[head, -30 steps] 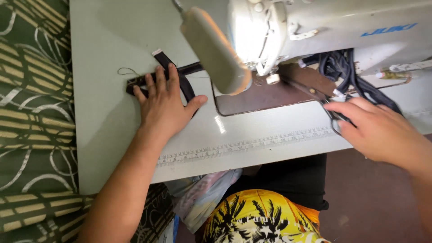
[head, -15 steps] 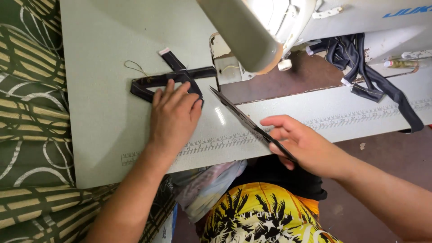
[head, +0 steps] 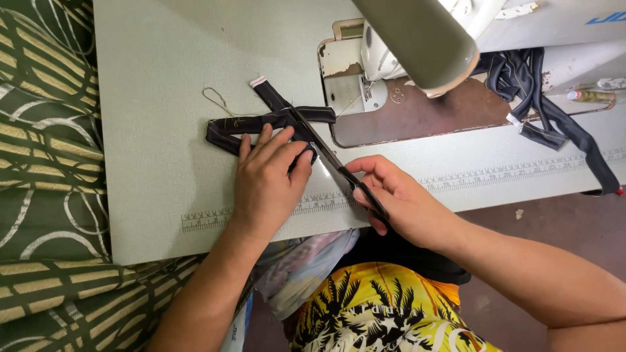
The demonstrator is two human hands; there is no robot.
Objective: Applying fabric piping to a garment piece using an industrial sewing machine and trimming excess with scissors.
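Fingers of our left hand spread, pressing dark strap piece flat on surface; our right hand grips scissors, blades over strap beside sewing machine.

L hand lies flat, palm down, fingers spread fwd and pressing — thumb out to the R side; L forearm runs up from bottom-left, wrist straight. R hand is curled in a grip, knuckles up, index extended fwd-left, thumb tucked under. R forearm comes in from lower right, wrist slightly bent. The 2 hands sit near each other, not touching.
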